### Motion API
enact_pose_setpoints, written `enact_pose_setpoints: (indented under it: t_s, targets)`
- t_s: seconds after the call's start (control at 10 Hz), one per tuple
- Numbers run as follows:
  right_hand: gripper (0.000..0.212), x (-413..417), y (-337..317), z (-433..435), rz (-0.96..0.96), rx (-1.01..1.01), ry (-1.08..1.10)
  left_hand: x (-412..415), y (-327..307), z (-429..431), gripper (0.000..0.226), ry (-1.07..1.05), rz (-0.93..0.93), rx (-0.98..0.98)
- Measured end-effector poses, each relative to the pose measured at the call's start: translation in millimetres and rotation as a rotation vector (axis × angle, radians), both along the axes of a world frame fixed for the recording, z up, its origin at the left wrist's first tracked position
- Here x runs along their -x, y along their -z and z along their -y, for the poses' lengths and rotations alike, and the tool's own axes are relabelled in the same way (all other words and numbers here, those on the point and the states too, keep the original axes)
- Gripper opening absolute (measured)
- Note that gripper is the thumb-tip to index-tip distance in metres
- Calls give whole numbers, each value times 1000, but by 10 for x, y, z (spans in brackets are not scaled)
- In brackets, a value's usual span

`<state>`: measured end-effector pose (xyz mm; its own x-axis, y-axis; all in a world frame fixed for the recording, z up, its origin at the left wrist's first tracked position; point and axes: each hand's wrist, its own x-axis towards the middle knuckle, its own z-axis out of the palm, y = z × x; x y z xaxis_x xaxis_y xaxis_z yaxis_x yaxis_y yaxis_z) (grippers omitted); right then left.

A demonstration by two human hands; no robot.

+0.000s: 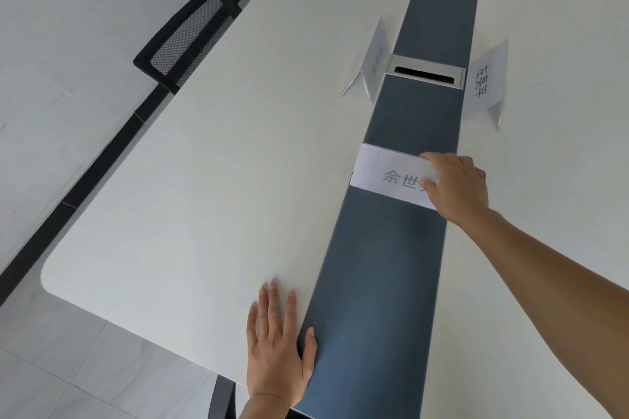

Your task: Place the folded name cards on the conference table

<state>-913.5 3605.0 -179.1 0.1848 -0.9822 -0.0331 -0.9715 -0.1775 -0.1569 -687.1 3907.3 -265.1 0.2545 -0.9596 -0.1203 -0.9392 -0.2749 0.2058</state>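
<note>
A white folded name card (381, 170) with grey printed characters lies across the dark blue centre strip (384, 282) of the white conference table (211, 180). My right hand (454, 187) pinches its right end between thumb and fingers. My left hand (277, 347) rests flat on the table near the front edge, fingers straight, thumb on the blue strip. Two more folded name cards stand upright farther back: one (371, 58) left of the strip, one (488, 82) right of it.
A metal cable port (425, 73) with a dark slot sits in the blue strip between the two standing cards. A black mesh chair (187, 34) is tucked at the table's left side. Pale tiled floor (51, 27) lies left of the table.
</note>
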Motion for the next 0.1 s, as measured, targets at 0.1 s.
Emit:
enact_pose_setpoints:
  t_s: [0.1]
  targets:
    - [74, -32, -29, -37, -103, -35, 19, 18, 12, 4, 65, 0, -21, 33]
